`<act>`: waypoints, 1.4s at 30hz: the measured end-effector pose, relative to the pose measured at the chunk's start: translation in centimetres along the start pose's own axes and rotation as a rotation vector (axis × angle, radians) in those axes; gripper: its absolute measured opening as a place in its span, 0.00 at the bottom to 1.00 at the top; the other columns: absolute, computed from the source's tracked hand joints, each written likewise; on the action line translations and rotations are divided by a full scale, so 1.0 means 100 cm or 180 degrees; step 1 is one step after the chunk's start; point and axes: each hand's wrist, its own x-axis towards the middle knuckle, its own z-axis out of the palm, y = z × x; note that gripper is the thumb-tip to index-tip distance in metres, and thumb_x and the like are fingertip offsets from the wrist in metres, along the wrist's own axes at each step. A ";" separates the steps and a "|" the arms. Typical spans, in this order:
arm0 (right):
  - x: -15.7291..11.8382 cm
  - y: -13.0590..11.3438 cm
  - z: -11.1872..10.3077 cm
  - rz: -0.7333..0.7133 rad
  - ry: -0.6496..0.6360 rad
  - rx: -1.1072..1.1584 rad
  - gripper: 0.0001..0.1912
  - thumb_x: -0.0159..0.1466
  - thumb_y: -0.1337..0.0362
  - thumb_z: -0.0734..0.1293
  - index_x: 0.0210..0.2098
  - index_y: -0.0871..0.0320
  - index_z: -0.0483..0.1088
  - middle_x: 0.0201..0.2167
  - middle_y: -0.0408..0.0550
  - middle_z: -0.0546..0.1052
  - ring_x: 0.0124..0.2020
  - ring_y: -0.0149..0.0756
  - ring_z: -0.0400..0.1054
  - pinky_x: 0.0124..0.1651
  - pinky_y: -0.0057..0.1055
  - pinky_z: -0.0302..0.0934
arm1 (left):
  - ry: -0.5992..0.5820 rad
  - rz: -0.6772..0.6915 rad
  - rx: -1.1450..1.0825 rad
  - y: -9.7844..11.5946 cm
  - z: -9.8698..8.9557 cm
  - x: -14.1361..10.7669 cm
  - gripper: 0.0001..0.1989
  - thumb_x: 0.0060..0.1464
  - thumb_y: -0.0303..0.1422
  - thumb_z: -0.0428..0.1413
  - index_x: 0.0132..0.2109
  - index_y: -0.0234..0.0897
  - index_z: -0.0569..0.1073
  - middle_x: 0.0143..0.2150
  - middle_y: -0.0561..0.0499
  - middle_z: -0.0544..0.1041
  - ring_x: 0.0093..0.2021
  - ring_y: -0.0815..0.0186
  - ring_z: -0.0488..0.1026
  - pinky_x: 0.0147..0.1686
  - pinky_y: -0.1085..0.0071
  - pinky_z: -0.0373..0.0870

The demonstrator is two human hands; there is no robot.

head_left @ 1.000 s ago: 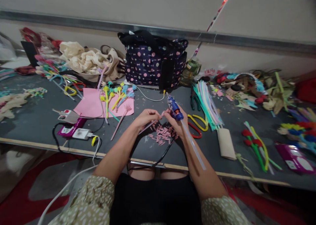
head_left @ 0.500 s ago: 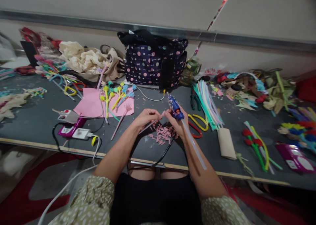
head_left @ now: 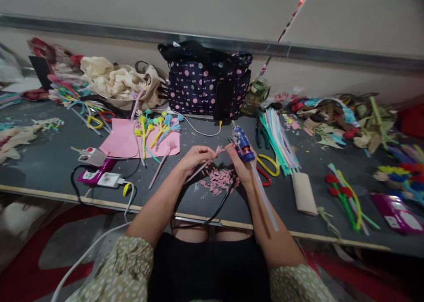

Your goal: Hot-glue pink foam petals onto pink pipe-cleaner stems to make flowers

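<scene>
Between the fingertips of my left hand is a pink pipe cleaner stem with small pink pieces spreading at its top end. My right hand grips a blue glue gun, nozzle pointing away from me, a long clear glue stick running back over the forearm. Its thumb and fingertips reach toward the pink tip but sit a little apart from it. Below both hands lies a pile of short pink pieces. Scissors with yellow and red handles rest right of the glue gun.
A pink sheet holds yellow and blue pipe cleaner flowers, with a finished-looking pink one beside it. A dark patterned bag and a phone stand behind. Pastel pipe cleaners lie right; a power strip lies left.
My right hand with the glue gun has moved slightly right and away from the stem's tip. The pink pieces at the tip now show, while my left hand stays nearly in place.
</scene>
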 end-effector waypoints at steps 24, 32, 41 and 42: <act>-0.013 0.007 0.006 0.0672 -0.1237 0.0284 0.24 0.57 0.41 0.66 0.34 0.58 0.71 0.30 0.49 0.80 0.19 0.31 0.69 0.24 0.28 0.64 | 0.0646 0.0474 -0.0676 0.001 -0.017 0.006 0.18 0.38 0.41 0.68 0.35 0.32 0.79 0.25 0.51 0.75 0.22 0.75 0.66 0.22 0.79 0.61; -0.013 0.013 0.007 0.0732 -0.1297 0.0260 0.24 0.58 0.41 0.65 0.32 0.58 0.72 0.30 0.49 0.79 0.19 0.31 0.69 0.24 0.27 0.64 | 0.0648 0.0578 -0.0607 0.002 -0.013 0.005 0.17 0.39 0.41 0.68 0.32 0.32 0.79 0.25 0.51 0.75 0.20 0.77 0.63 0.20 0.79 0.56; -0.013 0.006 0.006 0.0880 -0.1248 0.0182 0.25 0.56 0.40 0.66 0.28 0.58 0.71 0.24 0.49 0.78 0.18 0.32 0.69 0.22 0.27 0.63 | 0.0604 0.0595 -0.0566 0.001 -0.014 0.006 0.18 0.38 0.42 0.68 0.32 0.32 0.79 0.25 0.50 0.75 0.20 0.76 0.63 0.21 0.78 0.57; -0.013 0.008 0.006 0.0899 -0.1254 0.0186 0.25 0.56 0.40 0.66 0.28 0.58 0.71 0.23 0.48 0.78 0.18 0.32 0.69 0.22 0.27 0.64 | 0.0605 0.0596 -0.0561 0.001 -0.013 0.006 0.18 0.38 0.42 0.68 0.32 0.32 0.79 0.25 0.50 0.75 0.20 0.76 0.63 0.21 0.78 0.57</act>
